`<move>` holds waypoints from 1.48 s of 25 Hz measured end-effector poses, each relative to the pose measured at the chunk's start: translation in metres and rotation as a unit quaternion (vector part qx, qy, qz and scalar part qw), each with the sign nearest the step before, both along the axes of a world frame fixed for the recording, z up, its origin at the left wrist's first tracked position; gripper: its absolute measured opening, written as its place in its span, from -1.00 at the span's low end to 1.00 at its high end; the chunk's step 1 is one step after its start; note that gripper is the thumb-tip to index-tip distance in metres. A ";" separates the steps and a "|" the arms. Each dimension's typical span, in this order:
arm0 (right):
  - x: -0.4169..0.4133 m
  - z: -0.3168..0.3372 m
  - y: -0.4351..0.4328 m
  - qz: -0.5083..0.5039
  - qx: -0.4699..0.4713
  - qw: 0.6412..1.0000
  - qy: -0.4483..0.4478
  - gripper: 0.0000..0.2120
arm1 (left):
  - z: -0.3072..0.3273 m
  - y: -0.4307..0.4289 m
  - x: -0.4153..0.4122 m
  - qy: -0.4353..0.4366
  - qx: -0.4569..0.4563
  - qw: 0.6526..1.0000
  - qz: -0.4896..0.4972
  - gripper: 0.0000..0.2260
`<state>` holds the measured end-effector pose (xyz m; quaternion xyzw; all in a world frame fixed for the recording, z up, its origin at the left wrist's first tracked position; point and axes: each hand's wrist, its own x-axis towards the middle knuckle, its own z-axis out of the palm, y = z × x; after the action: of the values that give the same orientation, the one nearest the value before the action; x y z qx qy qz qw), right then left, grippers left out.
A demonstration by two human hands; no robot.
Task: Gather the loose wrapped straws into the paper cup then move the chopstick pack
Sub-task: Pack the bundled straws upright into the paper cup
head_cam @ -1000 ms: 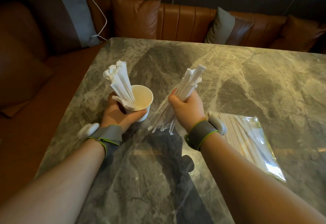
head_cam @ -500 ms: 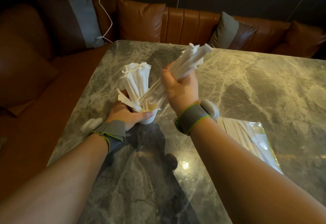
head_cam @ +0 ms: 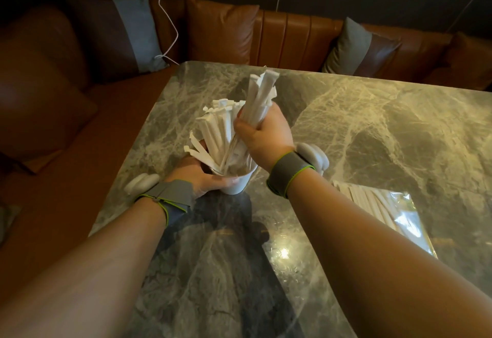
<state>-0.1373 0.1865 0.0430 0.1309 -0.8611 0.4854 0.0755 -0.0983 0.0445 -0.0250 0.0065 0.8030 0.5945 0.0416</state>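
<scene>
A white paper cup [head_cam: 237,185] stands on the grey marble table [head_cam: 372,130], and my left hand [head_cam: 200,176] wraps around its left side. Several white wrapped straws [head_cam: 216,130] stick up out of the cup, a few splaying left. My right hand [head_cam: 262,135] is closed around a second bundle of wrapped straws [head_cam: 259,95]; the bundle's lower ends reach down into the cup's mouth. The chopstick pack [head_cam: 383,206], clear plastic over pale sticks, lies flat on the table to the right, partly hidden behind my right forearm.
A brown leather bench [head_cam: 287,37] with brown and grey cushions runs along the table's far and left sides. A white cable [head_cam: 170,18] hangs down at the back left. Both wrists wear grey straps with white pods.
My right hand has swung its bundle from a slant beside the cup to nearly upright, with the lower ends now in the cup. My left hand kept hold of the cup.
</scene>
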 end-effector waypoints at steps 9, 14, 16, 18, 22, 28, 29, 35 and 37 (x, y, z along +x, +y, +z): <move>-0.016 -0.014 0.003 0.075 0.099 0.992 0.011 -0.90 | -0.002 -0.005 -0.005 -0.014 -0.002 1.000 -0.023 -0.36; -0.006 -0.040 -0.005 0.046 0.164 0.985 0.019 -0.83 | -0.005 -0.005 -0.006 -0.026 0.001 0.999 -0.023 -0.48; -0.001 -0.044 -0.004 0.025 0.151 0.988 0.008 -0.83 | -0.008 -0.004 -0.007 -0.035 0.018 0.999 -0.009 -0.45; 0.001 -0.041 -0.002 0.013 0.162 0.987 -0.018 -0.84 | -0.008 -0.003 -0.006 -0.039 0.029 0.999 -0.006 -0.43; 0.008 -0.028 0.000 -0.006 0.053 0.994 -0.091 -0.68 | -0.003 0.002 -0.004 -0.043 0.045 0.998 0.000 -0.35; 0.022 -0.023 -0.003 -0.015 0.148 0.988 -0.035 -0.73 | 0.000 0.013 -0.001 -0.009 0.017 1.000 -0.001 -0.43; 0.020 -0.023 -0.004 0.000 0.139 0.989 -0.045 -0.74 | 0.000 0.013 0.000 -0.008 0.022 1.000 0.002 -0.45; 0.039 -0.017 -0.002 -0.073 -0.076 0.994 -0.026 -0.38 | 0.007 0.015 0.002 -0.031 0.046 0.998 0.004 -0.37; 0.039 0.006 0.000 -0.060 -0.151 0.987 0.011 -0.22 | 0.013 0.012 0.003 -0.038 0.014 0.999 -0.033 -0.25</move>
<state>-0.0978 0.1865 0.0487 0.0718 -0.7830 0.6033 0.1331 -0.0949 0.0569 -0.0124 0.0111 0.7919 0.6037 0.0913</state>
